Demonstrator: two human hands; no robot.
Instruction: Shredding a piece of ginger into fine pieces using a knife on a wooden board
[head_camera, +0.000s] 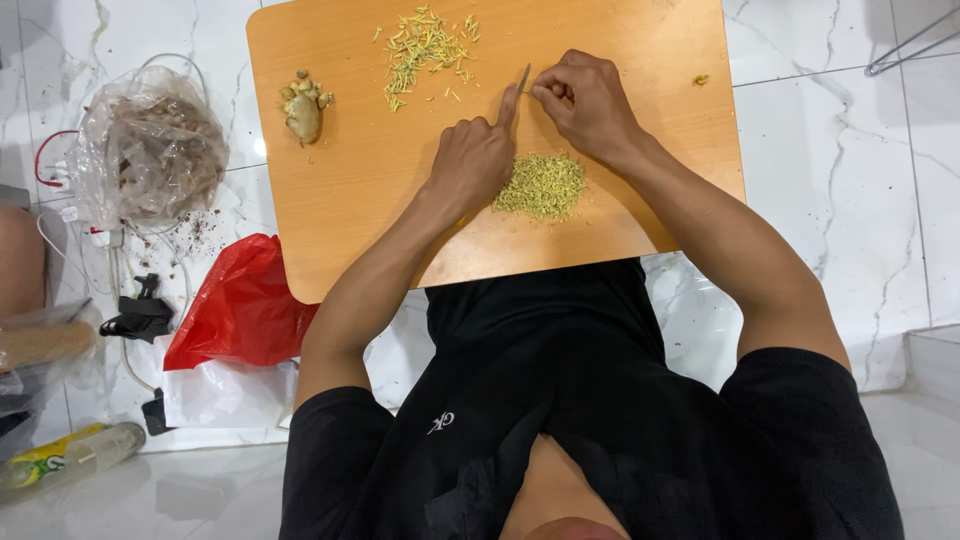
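On the far left of the wooden board (640, 215) lies a knobbly ginger root (303, 110), firm-looking and untouched. Right of it, a loose scatter of thin yellow-green strips (425, 48). The left hand (472, 160) is curled, forefinger laid along a small knife blade (522, 78). The right hand (590, 100) pinches a tiny strip against the board; it looks light and flimsy, best held by fingertips. Nearer sits the minced pile (542, 186).

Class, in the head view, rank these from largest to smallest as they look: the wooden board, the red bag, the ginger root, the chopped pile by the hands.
1. Board
2. Red bag
3. Chopped pile
4. Ginger root, somewhat smaller than the pile
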